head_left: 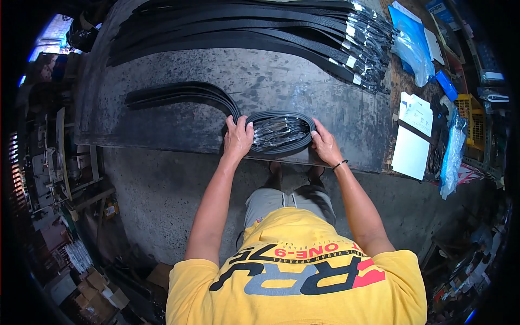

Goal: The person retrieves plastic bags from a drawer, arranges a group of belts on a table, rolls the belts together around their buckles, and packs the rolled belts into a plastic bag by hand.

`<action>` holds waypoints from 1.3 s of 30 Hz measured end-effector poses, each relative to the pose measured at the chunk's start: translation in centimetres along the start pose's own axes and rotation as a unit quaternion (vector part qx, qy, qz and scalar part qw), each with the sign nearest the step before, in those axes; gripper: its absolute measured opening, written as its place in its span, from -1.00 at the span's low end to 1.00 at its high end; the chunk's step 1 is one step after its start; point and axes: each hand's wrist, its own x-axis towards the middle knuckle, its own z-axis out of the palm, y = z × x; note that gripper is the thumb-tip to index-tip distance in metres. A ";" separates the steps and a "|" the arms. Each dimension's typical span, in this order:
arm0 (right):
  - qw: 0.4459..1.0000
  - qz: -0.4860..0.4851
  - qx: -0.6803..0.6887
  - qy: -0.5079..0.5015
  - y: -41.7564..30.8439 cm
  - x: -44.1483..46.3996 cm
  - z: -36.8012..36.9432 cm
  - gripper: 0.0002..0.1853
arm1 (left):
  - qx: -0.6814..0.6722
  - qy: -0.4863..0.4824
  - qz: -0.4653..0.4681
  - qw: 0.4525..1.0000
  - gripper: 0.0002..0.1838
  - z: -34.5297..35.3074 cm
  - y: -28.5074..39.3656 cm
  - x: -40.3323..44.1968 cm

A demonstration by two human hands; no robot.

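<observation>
A bundle of black straps [179, 92] lies near the front edge of the dark table, its right part coiled into an oval around clear plastic wrapping. My left hand [238, 138] grips the coil's left end, where the loose straps curve away to the left. At the coil's right end, my right hand [325, 144] holds the outer layers, thumb and fingers pressed on them. Farther back, a large pile of long black straps [244, 32] lies across the table, with plastic-wrapped, white-labelled ends [352, 54] at its right.
Right on the table [189, 130] are papers [414, 130] with a dark strip across them, blue-and-clear plastic bags [411, 49], a blue box [446, 85] and a yellow crate [472, 122]. Cardboard boxes [97, 295] sit at the lower left, near cluttered racks.
</observation>
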 end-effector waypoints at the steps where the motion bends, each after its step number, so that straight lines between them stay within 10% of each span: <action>1: 1.000 0.001 0.000 0.002 0.0 0.0 0.0 -0.51 | -0.002 0.002 0.000 1.000 -0.60 0.0 0.0 0.0; 12: 0.971 0.015 0.206 0.120 -1.8 2.1 5.0 -0.40 | -0.062 0.009 -0.072 0.995 -0.31 0.2 2.0 -3.9; 23: 0.982 -0.145 -0.120 0.023 -8.6 10.3 10.1 -0.58 | -0.118 -0.080 -0.010 0.990 -0.20 0.9 3.2 -8.3; 30: 0.922 -0.260 -0.218 -0.185 -11.7 10.1 13.9 -0.59 | 0.050 0.181 -0.039 0.981 -0.33 -2.4 -7.2 -2.0; 34: 0.910 -0.239 -0.241 -0.239 -12.7 9.5 14.7 -0.56 | 0.061 0.177 -0.094 0.978 -0.43 -3.2 -7.4 1.8; 39: 0.974 -0.217 0.023 -0.055 -9.7 9.7 12.8 -0.66 | 0.103 0.158 0.006 0.982 -0.71 -3.0 -6.9 1.9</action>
